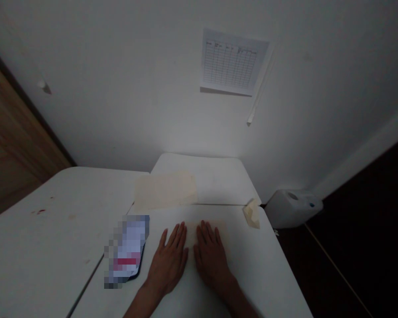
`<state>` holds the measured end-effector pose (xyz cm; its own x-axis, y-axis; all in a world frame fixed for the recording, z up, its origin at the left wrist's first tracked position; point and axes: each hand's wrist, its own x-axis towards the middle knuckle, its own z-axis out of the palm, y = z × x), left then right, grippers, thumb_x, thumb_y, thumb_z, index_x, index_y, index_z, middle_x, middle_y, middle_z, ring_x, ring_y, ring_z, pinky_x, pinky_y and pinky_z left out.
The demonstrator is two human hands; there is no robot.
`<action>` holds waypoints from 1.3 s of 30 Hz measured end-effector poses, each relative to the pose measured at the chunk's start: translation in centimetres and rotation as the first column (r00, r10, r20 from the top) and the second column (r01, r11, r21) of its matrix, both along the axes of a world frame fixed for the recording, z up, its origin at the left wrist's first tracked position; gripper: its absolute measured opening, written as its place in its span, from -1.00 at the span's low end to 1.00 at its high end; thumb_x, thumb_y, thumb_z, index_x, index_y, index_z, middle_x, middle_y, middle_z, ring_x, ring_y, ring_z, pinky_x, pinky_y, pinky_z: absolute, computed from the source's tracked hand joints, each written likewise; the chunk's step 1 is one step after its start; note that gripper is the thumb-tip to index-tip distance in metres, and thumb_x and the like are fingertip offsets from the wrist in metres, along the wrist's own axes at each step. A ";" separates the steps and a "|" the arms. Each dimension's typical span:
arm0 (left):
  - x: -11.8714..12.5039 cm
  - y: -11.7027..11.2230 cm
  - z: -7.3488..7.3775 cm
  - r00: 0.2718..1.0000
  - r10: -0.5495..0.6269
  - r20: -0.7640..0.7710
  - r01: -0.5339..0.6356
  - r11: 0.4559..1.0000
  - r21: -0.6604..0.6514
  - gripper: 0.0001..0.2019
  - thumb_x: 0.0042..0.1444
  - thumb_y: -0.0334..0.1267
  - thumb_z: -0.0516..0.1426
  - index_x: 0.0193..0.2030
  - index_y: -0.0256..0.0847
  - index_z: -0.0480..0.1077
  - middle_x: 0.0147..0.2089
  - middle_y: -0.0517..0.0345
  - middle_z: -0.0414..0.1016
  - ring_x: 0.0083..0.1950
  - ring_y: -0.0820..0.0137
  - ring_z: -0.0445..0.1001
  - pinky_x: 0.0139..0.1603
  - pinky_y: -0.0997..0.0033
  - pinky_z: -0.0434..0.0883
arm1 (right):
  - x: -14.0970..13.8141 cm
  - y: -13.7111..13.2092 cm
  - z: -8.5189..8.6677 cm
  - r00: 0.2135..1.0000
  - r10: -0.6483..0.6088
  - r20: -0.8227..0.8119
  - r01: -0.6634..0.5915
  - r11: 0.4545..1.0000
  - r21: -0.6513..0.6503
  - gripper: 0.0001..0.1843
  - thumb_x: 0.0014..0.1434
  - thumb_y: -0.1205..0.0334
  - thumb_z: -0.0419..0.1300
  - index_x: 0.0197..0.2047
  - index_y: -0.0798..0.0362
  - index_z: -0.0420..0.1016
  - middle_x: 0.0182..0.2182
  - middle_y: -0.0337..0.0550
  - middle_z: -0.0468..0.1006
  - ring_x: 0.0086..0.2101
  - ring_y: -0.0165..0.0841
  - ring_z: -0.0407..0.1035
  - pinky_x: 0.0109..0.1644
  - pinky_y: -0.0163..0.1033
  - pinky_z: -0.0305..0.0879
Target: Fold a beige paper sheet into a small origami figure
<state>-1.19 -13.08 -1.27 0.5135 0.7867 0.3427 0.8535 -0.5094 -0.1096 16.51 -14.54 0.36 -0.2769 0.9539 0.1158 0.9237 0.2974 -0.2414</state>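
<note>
Pale paper sheet (208,230) lies flat on a white table (255,269), directly under the fingertips of the right hand (211,257) and just beside the fingertips of the left hand (168,261). Neither hand pinches anything: both rest palm down and open, with fingers spread, side by side and not touching each other.

Just left of the left hand sits a dark-edged flat object (127,251), too pixelated to name. Just right of the sheet and farther off, a crumpled cream paper scrap (251,213) sits by the table's far edge. Directly beyond the hands, a larger cream paper sheet (164,191) spans the seam onto a far white table (219,179). A left white table (36,260) bears a small red stain (40,211). A white plastic jerrycan (293,208) stands off to the far right, below a gridded chart (234,62) on the wall.
</note>
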 end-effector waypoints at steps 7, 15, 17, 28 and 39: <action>0.2 0.0 0.0 1.000 0.005 0.003 -0.005 1.000 0.025 -0.46 0.27 -0.18 -0.13 0.36 -0.32 0.04 0.40 -0.07 0.06 0.42 0.17 -0.02 0.36 -0.03 -0.06 | -1.4 1.1 0.4 0.998 0.058 -0.014 -0.058 0.998 0.006 -0.44 0.40 0.10 -0.22 0.40 0.09 -0.13 0.37 -0.10 -0.17 0.34 -0.17 -0.28 0.37 0.11 -0.27; 0.2 -0.1 0.2 1.000 0.003 0.021 -0.004 1.000 0.027 -0.45 0.27 -0.19 -0.12 0.37 -0.32 0.04 0.40 -0.06 0.06 0.42 0.18 -0.03 0.36 0.01 -0.05 | 0.3 0.8 -0.3 1.000 0.019 0.007 -0.019 1.000 -0.023 -0.42 0.41 0.07 -0.29 0.41 0.09 -0.23 0.38 -0.17 -0.26 0.35 -0.22 -0.35 0.38 0.09 -0.34; 0.2 -0.1 0.2 1.000 0.005 0.023 -0.006 1.000 0.022 -0.45 0.27 -0.18 -0.12 0.37 -0.32 0.03 0.40 -0.07 0.05 0.42 0.18 -0.02 0.36 0.01 -0.05 | 1.6 0.7 -0.4 1.000 -0.005 0.031 0.006 0.999 -0.035 -0.42 0.41 0.07 -0.31 0.41 0.07 -0.24 0.38 -0.18 -0.26 0.35 -0.23 -0.35 0.38 0.09 -0.35; 0.9 -0.1 0.7 0.997 0.041 0.063 -0.042 0.999 0.012 -0.45 0.25 -0.21 -0.13 0.37 -0.33 0.03 0.38 -0.09 0.09 0.41 0.15 0.00 0.36 -0.05 -0.04 | 6.4 -0.1 -1.1 0.987 -0.123 0.103 0.127 0.991 -0.029 -0.42 0.40 0.07 -0.33 0.41 0.04 -0.30 0.38 -0.20 -0.27 0.35 -0.24 -0.36 0.37 0.10 -0.39; 8.5 -0.2 0.1 0.994 -0.092 0.054 0.093 0.996 -0.013 -0.50 0.30 -0.22 -0.16 0.35 -0.32 0.08 0.39 -0.07 0.08 0.41 0.19 0.01 0.34 0.01 0.00 | 6.4 0.0 -1.5 0.987 -0.103 0.123 0.109 0.993 -0.038 -0.43 0.40 0.11 -0.30 0.41 0.03 -0.27 0.38 -0.21 -0.30 0.35 -0.23 -0.41 0.36 0.13 -0.40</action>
<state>7.35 -13.31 -1.13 0.5652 0.7422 0.3600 0.8073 -0.5874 -0.0565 22.91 -14.50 -1.12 -0.1835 0.9820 0.0444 0.9726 0.1879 -0.1372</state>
